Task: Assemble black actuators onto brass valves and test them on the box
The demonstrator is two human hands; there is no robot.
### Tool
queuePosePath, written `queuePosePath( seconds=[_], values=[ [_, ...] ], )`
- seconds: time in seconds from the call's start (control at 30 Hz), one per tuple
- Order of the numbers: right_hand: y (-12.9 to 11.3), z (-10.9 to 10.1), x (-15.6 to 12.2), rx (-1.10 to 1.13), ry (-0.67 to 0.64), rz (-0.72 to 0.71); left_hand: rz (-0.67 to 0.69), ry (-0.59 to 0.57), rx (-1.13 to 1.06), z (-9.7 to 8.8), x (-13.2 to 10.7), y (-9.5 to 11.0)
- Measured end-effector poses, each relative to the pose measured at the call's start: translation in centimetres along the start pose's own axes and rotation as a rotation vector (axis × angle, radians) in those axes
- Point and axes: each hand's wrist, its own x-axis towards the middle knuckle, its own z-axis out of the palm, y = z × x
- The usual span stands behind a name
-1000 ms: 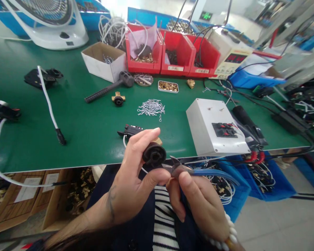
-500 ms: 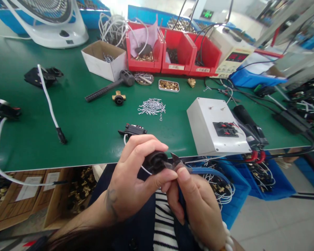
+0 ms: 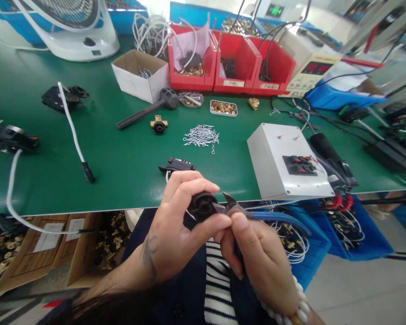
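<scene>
The round black part [image 3: 204,205] is held in front of the body, just beyond the desk [image 3: 131,192] edge, by the curled left hand [image 3: 174,234], with the fingers wrapped over its top and the thumb brought up from below. In the right hand [image 3: 264,259], closed in a firm grip, the pliers [image 3: 236,210] are held close to their head. Their jaws stand parted: one is set against the edge of the round black part, though whether it is inside the opening cannot be told, and the other points up, apart from it.

Compared with a second ago, the round black part is turned and lowered a little, so the brass that showed behind it is now hidden by the fingers. The small black box [image 3: 180,164] on the desk is also less covered. The grip of both hands is unchanged, which suggests that the part is being angled for the pliers rather than released.

Beyond the hands, the pile of metal clips [image 3: 201,135] and the brass fitting [image 3: 159,124] are left untouched on the desk, with the hammer [image 3: 149,109] behind them.
</scene>
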Motion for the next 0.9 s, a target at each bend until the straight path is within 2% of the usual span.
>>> queuePosePath(
  seconds=[0.17,0.4,0.57,0.7,0.8,0.9],
  values=[
    [-0.4,-0.2,0.0,0.086,-0.062,0.099,0.039,-0.004,0.022,-0.1,0.1,-0.1],
    [-0.6,-0.3,0.1,0.102,-0.087,0.107,0.005,-0.033,0.008,-0.3,-0.1,0.0],
    [-1.0,-0.3,0.0,0.102,-0.107,0.131,0.028,-0.054,0.017,-0.3,0.1,0.1],
    [-0.6,0.0,0.4,0.052,-0.033,0.054,-0.085,-0.061,-0.05,-0.1,0.4,0.1],
    [0.5,-0.6,2.0,-0.052,0.091,0.012,-0.241,-0.132,-0.268,0.3,0.4,-0.2],
    [2.6,-2.2,4.7,-0.347,0.183,0.09,-0.385,-0.219,-0.505,0.5,0.2,-0.6]
  ],
)
